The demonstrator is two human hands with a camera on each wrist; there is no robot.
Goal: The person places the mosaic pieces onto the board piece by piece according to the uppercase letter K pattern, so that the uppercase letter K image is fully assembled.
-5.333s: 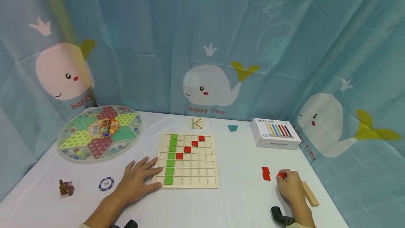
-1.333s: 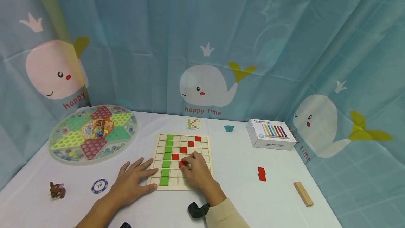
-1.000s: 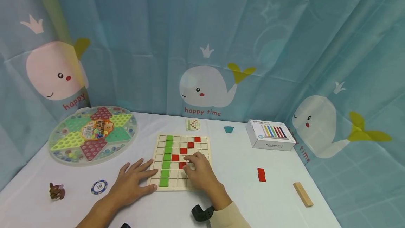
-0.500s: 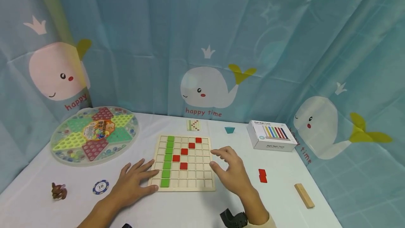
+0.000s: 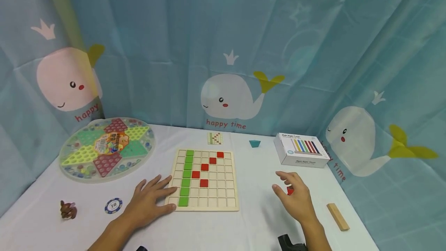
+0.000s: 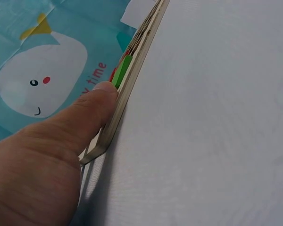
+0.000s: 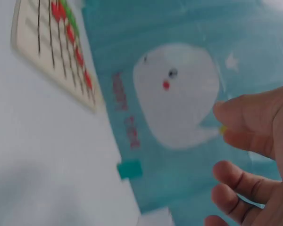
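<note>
A wooden grid board (image 5: 223, 202) lies on the white table, with a column of green square tiles (image 5: 186, 182) and several red square tiles (image 5: 203, 183) set in its cells. My left hand (image 5: 146, 200) rests with spread fingers on the board's left edge; in the left wrist view its thumb (image 6: 92, 106) lies over the board's corner beside a green tile (image 6: 122, 70). Over the table to the right of the board, my right hand (image 5: 296, 198) hangs with loosely bent fingers and holds nothing. Loose red tiles (image 5: 290, 190) lie beneath it, mostly hidden by the hand.
A small pattern card (image 5: 215, 138) and a teal block (image 5: 254, 143) lie behind the board. At the back right stands a white box (image 5: 303, 150); a wooden bar (image 5: 338, 217) is at right. Leftward are a Chinese checkers board (image 5: 108, 148), a poker chip (image 5: 113, 205) and a brown animal figurine (image 5: 68, 209).
My right hand brought a red tile from the right, set it in a board cell below the diagonal and let go. It has since moved right, over the loose red tiles. The left hand stays.
</note>
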